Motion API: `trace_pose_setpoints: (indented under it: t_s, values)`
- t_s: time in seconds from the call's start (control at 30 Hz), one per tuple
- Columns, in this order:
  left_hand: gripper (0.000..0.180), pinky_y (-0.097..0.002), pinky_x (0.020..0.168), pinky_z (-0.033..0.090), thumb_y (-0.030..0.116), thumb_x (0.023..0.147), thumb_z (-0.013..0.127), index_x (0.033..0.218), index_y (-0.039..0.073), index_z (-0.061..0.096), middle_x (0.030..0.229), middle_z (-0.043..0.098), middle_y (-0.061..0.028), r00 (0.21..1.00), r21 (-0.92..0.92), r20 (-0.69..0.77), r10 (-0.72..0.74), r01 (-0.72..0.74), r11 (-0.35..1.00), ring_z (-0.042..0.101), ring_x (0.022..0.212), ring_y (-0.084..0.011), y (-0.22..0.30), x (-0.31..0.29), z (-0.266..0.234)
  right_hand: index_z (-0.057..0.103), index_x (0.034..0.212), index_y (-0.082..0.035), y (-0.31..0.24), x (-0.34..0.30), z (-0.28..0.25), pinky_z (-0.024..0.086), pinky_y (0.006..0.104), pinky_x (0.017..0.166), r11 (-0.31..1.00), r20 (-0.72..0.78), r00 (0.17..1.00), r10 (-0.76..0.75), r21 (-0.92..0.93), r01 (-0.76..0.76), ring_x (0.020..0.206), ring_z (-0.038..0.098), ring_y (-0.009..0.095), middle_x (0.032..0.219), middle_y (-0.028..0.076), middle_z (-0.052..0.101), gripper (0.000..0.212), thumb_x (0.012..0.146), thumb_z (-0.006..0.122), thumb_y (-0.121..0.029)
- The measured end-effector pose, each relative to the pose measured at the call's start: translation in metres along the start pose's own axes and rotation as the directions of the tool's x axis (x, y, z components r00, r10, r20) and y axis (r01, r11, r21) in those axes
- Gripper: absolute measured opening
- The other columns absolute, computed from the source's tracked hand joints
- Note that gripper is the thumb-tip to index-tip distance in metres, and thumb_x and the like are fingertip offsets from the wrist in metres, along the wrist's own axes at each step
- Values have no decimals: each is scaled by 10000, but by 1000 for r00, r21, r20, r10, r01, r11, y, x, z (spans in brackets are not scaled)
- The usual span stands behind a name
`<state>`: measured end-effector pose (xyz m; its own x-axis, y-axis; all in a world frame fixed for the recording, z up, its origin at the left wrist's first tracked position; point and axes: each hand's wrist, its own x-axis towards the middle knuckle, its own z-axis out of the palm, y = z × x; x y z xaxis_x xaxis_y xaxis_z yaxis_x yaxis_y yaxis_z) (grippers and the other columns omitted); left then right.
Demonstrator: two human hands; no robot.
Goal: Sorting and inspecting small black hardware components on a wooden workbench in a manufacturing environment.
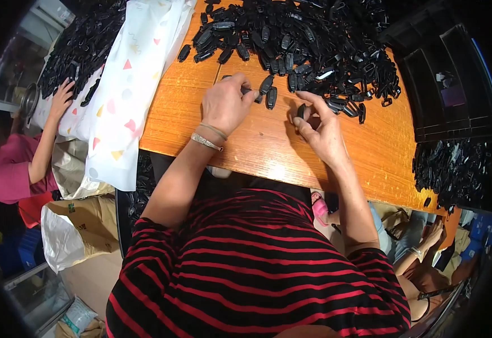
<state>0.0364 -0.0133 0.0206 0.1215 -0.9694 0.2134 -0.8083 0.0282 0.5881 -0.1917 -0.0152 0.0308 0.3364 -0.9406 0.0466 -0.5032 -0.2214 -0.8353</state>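
My left hand [226, 106] rests over the wooden table with its fingers closed on a small black plastic part, mostly hidden under them. Between finger and thumb, my right hand [321, 128] pinches a slim black plastic piece [301, 111] held on edge. Two oval black parts that look like key fob shells, an upper one [266, 84] and a lower one [271, 98], lie between my hands. Beyond them spreads a large pile of similar black shells [280, 42]. Small black frame-shaped pieces [389, 79] are heaped at its right side.
A patterned white cloth [113, 107] hangs over the table's left side. Past it, another person's hand [61, 98] touches a second black pile [85, 50]. Black crates [448, 84] stand at right, above more small parts [454, 172]. Another person's hand [433, 234] shows lower right.
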Motion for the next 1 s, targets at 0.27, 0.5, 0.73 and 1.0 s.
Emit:
trace_pose_setpoints:
  t_s: [0.27,0.5,0.73,1.0]
  values:
    - [211,-308,644,510,-4,787,702,986,34,644,841,620,-102,982,-242,-43,185,-190,951,618,680,-204,11,-15,2,682,1047,9,-2,-9,18,495,241,599,992,-87,988,-126,-28,124,675,634,108,848,42,672,202,848,708,-8]
    - [279,-210,678,499,-65,839,655,1108,5,633,865,615,-23,998,-648,69,8,39,761,585,770,-63,9,-31,12,655,1023,7,-17,-10,17,538,330,658,909,-56,969,-240,-364,204,743,690,264,887,147,682,218,825,724,-53]
    - [323,-212,727,512,3,892,644,1206,-51,589,976,652,-35,957,-946,290,16,284,154,618,814,-80,8,-38,1,625,1075,13,-23,-2,49,503,212,622,964,-197,975,-100,224,144,714,618,62,871,49,677,188,901,670,-40]
    - [231,-215,752,486,48,945,593,1164,-24,607,993,668,-45,948,-942,309,-79,316,115,609,822,-83,12,-53,-8,641,1104,21,-37,-3,51,510,204,636,940,-207,944,-256,176,294,722,635,87,936,64,654,218,891,669,-19]
